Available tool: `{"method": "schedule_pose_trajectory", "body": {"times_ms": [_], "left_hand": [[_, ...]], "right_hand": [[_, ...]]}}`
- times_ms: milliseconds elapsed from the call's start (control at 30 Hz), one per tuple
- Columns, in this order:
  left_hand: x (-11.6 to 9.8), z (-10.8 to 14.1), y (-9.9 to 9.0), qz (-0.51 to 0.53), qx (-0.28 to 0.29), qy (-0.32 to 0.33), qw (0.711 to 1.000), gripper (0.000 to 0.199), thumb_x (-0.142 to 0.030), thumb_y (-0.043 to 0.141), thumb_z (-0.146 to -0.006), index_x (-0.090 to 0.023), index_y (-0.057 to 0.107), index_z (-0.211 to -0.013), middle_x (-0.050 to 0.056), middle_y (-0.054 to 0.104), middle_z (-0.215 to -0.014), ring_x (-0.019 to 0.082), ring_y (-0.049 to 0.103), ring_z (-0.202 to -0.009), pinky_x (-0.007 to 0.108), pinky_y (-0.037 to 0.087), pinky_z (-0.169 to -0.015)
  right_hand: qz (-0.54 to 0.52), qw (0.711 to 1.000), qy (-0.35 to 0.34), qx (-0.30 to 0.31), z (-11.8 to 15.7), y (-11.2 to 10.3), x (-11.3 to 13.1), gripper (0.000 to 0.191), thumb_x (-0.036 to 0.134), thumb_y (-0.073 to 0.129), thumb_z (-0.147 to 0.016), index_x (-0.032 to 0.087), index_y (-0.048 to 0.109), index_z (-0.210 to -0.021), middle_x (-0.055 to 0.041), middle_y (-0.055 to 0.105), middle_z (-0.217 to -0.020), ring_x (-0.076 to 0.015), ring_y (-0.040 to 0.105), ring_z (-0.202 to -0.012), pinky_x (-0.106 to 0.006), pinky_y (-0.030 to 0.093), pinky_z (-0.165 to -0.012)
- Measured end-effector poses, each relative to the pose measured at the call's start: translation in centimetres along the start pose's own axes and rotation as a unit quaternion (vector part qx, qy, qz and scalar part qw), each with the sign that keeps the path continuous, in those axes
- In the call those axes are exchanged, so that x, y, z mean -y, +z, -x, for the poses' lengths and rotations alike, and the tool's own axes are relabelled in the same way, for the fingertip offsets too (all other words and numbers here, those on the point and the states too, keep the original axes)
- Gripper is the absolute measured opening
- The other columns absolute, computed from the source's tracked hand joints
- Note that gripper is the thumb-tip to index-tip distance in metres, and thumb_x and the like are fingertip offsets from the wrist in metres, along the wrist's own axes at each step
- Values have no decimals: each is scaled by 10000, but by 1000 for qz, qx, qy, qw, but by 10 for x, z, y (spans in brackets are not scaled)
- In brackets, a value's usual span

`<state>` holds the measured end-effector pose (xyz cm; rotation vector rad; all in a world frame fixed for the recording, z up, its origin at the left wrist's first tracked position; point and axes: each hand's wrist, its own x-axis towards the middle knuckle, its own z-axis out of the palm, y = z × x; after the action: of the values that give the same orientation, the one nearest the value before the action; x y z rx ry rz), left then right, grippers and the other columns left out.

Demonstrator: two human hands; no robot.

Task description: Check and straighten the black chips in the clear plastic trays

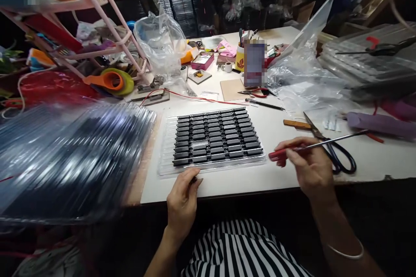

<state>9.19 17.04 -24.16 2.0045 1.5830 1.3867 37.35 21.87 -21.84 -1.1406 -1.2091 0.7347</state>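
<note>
A clear plastic tray (pixel 164 156) lies on the white table, filled with rows of black comb-like parts (pixel 217 156); one slot left of the middle shows no part. Just below the tray's front edge is my left hand (pixel 184 194), its fingers closed on a small dark piece (pixel 194 179), mostly hidden by the fingers. My right hand (pixel 310 166), to the right of the tray, grips a screwdriver (pixel 279 154) by its red handle. The metal shaft points right, passing above black-handled scissors (pixel 339 162).
Stacked clear trays (pixel 71 160) fill the left side. Behind are tweezers (pixel 264 104), red-handled pliers (pixel 260 92), a yellow cup (pixel 239 58) and a pink rack (pixel 120 37). Plastic bags (pixel 312 91) and a wooden-handled tool (pixel 296 124) lie at the right.
</note>
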Motion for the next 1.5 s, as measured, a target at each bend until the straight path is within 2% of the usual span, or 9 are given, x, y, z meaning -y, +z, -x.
{"method": "schedule_pose_trajectory", "body": {"times_ms": [167,400,567,667,900,967,1133,1267,1500], "left_hand": [[-4,8,8,43,-24,-114,992,313,-194,600,-837,-246,584,-1146,18,674,-963,149,653,-848,285,549,-764],[-9,5,8,49,7,-137,989,233,-216,573,-849,-227,629,-1074,36,697,-1018,180,655,-940,321,521,-863],[-11,3,9,66,4,-143,987,203,-186,542,-843,-209,653,-1011,40,701,-988,187,654,-904,315,527,-815],[-9,3,10,68,-1,-141,988,202,-171,508,-840,-201,666,-961,44,707,-941,194,659,-852,322,540,-758],[-3,8,12,75,2,-139,987,229,-174,525,-838,-219,655,-1021,42,698,-967,204,653,-883,344,541,-784],[-1,10,11,77,5,-143,987,231,-191,534,-848,-229,647,-1045,39,693,-975,199,651,-905,351,534,-822],[6,-2,0,99,-30,-143,984,263,-247,623,-810,-231,638,-1072,72,613,-1145,221,591,-1080,372,512,-912],[17,-42,-7,45,-98,-81,991,268,-336,621,-805,-192,604,-1031,50,626,-946,189,647,-874,339,552,-791],[34,-100,14,-67,-8,-36,997,120,-323,614,-812,-208,647,-811,28,659,-805,193,610,-802,361,489,-784]], "right_hand": [[-65,972,60,219,27,38,11,137,260,469,-933,200,549,-1027,-68,640,-971,-168,653,-777,-325,538,-664],[-28,921,-5,388,26,75,33,148,251,423,-953,193,531,-1036,-76,652,-955,-150,658,-792,-305,551,-687],[-108,919,-174,336,23,101,46,152,311,368,-959,253,445,-1077,-87,640,-1039,-192,634,-896,-375,557,-716],[-30,888,-250,384,23,113,49,118,225,373,-942,232,468,-1012,-75,652,-894,-196,631,-820,-369,548,-706],[-21,886,-272,375,22,118,52,135,171,384,-926,222,496,-982,-62,646,-849,-187,637,-780,-342,545,-706],[-6,896,-261,361,20,115,55,156,160,391,-931,224,488,-1035,-53,637,-823,-177,636,-751,-312,548,-645],[-86,956,-186,207,19,86,41,220,203,414,-949,276,455,-1152,-60,631,-1009,-166,630,-838,-284,536,-587],[-44,979,-81,184,31,63,-1,171,220,399,-957,249,501,-1091,-49,629,-978,-145,628,-749,-289,535,-592],[-44,988,39,143,47,56,-31,138,290,416,-957,230,507,-1042,-49,633,-947,-139,618,-713,-280,533,-585]]}}
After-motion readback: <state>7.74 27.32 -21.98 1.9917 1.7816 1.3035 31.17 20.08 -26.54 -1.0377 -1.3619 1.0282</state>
